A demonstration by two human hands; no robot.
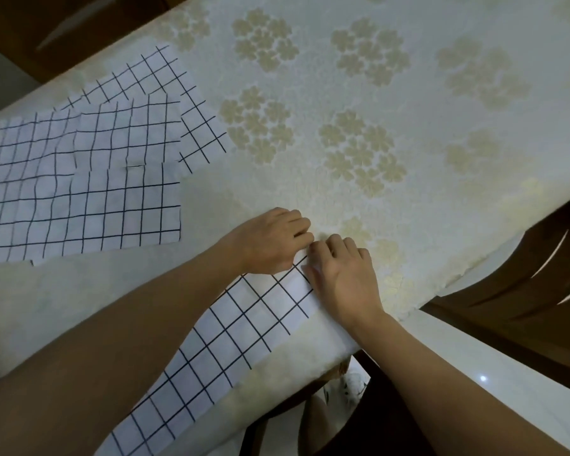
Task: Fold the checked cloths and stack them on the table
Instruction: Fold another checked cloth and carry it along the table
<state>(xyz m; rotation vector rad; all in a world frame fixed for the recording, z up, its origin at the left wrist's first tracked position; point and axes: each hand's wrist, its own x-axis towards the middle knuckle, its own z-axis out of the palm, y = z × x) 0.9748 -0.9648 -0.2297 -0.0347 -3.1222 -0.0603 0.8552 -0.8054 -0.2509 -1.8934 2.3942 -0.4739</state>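
A long white cloth with a black check (231, 337) lies along the near table edge, folded into a narrow strip. My left hand (270, 241) and my right hand (343, 274) meet at its far end, fingers pinching and pressing the corner there. My forearms cover part of the strip. At the left, several more checked cloths (89, 166) lie spread flat and overlapping on the table (408, 199).
The table wears a pale cloth with beige flower patterns. A dark wooden chair (524, 291) stands at the right, beyond the table's corner. White floor shows below it. Dark wood lies past the far left edge.
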